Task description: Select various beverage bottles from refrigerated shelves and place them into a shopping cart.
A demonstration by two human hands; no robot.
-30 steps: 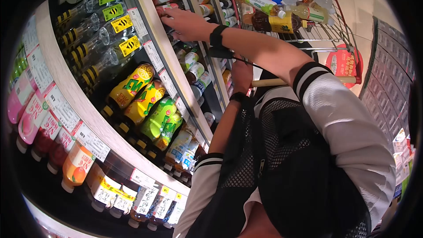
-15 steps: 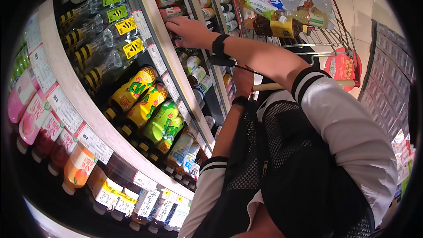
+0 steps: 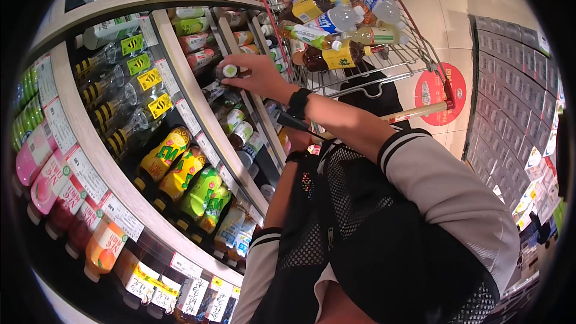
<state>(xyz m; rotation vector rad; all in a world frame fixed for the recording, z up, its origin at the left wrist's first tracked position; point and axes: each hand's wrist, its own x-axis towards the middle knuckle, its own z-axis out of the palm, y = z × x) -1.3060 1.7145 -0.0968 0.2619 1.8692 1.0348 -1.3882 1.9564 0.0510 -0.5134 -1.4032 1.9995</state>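
Note:
My right hand [image 3: 259,77], with a black band on its wrist, is at the drink shelf. Its thumb and fingers are closed around the cap end of a bottle [image 3: 230,71]; the white cap with a green centre faces me, while most of the bottle is hidden. Just below lie more bottles [image 3: 235,119] on the same shelf. Lower down, my left hand [image 3: 298,138] is at the near end of the shopping cart handle [image 3: 414,111]. It appears closed on the handle, though a black object and my right forearm partly hide its fingers.
The wire shopping cart [image 3: 429,54] holds several drink bottles [image 3: 336,19]. Yellow and green bottles [image 3: 174,171] fill a shelf row beside me, with price labels [image 3: 123,216] along the edges. Stacked grey packs [image 3: 510,78] stand right, near a red floor sticker [image 3: 451,87].
My right hand, earlier resting over the shelved bottles, now grips one bottle by its cap end. The view has shifted, so shelves and cart appear further left and more of the upper shelf shows.

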